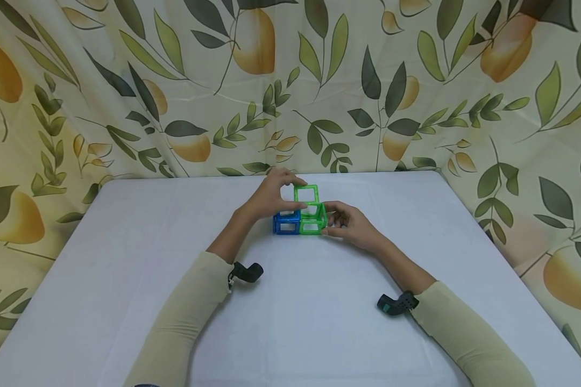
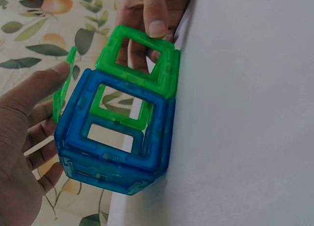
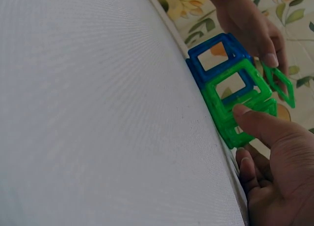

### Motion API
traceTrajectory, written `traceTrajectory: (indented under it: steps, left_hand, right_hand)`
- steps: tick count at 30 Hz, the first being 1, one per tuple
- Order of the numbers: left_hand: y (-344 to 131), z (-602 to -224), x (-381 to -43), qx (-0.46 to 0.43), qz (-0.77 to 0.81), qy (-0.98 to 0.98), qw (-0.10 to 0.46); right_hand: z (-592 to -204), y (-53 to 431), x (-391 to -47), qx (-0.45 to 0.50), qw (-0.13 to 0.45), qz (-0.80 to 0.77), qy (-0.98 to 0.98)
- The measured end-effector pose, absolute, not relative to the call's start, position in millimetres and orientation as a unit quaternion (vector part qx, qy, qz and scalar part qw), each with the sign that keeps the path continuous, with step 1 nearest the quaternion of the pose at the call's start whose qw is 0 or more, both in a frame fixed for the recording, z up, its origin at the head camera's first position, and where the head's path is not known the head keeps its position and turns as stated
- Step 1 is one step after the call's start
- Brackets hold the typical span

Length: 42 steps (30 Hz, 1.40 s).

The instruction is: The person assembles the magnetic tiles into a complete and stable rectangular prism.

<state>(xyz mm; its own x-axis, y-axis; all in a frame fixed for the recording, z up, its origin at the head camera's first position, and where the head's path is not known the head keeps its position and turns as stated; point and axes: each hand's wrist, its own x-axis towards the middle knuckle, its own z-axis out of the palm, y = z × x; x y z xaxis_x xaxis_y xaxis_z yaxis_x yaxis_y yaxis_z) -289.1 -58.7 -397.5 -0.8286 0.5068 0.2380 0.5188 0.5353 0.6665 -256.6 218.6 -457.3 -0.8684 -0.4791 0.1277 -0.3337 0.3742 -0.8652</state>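
A blue cube of open-framed magnetic tiles (image 2: 130,160) stands on the table, joined side by side to a similar green cube (image 1: 311,219). Between thumb and fingers, my left hand (image 1: 266,198) pinches a single green square tile (image 2: 63,91), upright above the green cube in the head view. In the left wrist view this tile looks tilted beside the blue cube's top; whether it touches the cubes I cannot tell. My right hand (image 3: 289,162) grips the green cube's right side, thumb on its near face. The right fingers are partly hidden behind the cube.
The white-covered table (image 1: 290,312) reaches back to a leaf-and-fruit patterned cloth (image 1: 329,91) hanging close behind the cubes. A black wrist camera (image 1: 247,272) juts from the left sleeve, another black wrist camera (image 1: 397,304) from the right.
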Motion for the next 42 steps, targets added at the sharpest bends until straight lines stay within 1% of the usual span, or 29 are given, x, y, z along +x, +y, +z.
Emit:
traceTrajectory:
  steps: [10, 18, 42]
  left_hand:
    - [-53, -404, -286, -0.322, -0.365, -0.874, 0.015]
    - [-50, -406, -283, -0.331, -0.363, -0.871, 0.005]
    - [-44, -408, -276, -0.321, -0.319, -0.892, 0.003]
  right_hand:
    - [-457, 218, -257, -0.244, 0.078, -0.501, 0.827]
    - [-456, 219, -257, -0.238, 0.076, -0.501, 0.828]
    - [-457, 218, -256, -0.243, 0.076, -0.501, 0.827]
